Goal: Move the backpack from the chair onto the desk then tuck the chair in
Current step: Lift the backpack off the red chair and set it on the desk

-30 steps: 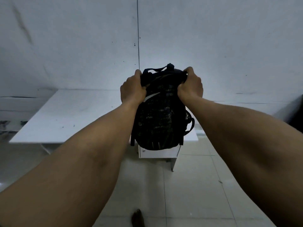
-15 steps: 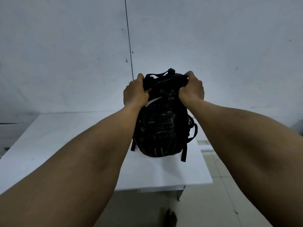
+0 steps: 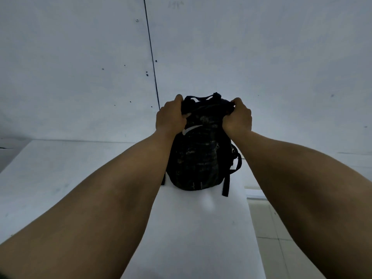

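Observation:
A black backpack (image 3: 201,158) with a faint pattern and a white swoosh stands upright over the white desk (image 3: 191,228), its bottom at or just above the desk top near the right side. My left hand (image 3: 171,117) grips the bag's top left corner. My right hand (image 3: 238,117) grips its top right corner. Both arms are stretched forward. Black straps hang down at the bag's right side. The chair is out of view.
A plain white wall (image 3: 261,57) with a dark vertical seam rises right behind the desk. The desk's right edge runs beside a light tiled floor (image 3: 267,228). The desk top stretches far to the left.
I have come closer to the desk, which now fills the lower view. The backpack, held by both hands, has moved from in front of the desk's edge to well over its top.

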`<state>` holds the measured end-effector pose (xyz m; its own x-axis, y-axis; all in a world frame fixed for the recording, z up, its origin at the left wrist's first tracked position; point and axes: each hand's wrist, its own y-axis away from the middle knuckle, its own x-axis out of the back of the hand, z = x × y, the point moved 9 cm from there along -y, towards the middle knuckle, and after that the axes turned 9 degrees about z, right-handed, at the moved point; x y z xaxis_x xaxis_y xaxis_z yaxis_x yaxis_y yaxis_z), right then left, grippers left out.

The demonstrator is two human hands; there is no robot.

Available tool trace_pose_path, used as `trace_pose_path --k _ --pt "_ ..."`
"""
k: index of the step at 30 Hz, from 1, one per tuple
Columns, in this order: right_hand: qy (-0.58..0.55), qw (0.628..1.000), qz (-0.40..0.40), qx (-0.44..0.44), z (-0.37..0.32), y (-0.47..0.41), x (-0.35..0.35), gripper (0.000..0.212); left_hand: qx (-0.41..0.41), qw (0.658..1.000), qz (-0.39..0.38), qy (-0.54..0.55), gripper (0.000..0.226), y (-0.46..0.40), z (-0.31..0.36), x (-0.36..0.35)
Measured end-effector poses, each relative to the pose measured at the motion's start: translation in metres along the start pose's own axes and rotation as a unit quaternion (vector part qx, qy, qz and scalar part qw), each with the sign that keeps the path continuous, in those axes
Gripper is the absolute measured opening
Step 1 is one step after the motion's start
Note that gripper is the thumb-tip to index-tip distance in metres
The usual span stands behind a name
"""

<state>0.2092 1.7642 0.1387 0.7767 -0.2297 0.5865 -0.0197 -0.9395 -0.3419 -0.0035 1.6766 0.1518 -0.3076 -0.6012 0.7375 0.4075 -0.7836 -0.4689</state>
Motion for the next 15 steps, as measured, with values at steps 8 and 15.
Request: trace_pose_path --k 8,15 --pt "0.020 0.999 0.004 -0.032 0.013 -0.061 -0.047 0.034 0.010 0.999 -0.009 -0.043 0.029 -0.066 -0.028 -0.049" --pt "0.039 0.998 -0.008 -0.054 0.027 -0.103 -0.079 0.026 0.056 0.998 0.013 -0.035 0.044 -0.103 -0.042 -0.078"
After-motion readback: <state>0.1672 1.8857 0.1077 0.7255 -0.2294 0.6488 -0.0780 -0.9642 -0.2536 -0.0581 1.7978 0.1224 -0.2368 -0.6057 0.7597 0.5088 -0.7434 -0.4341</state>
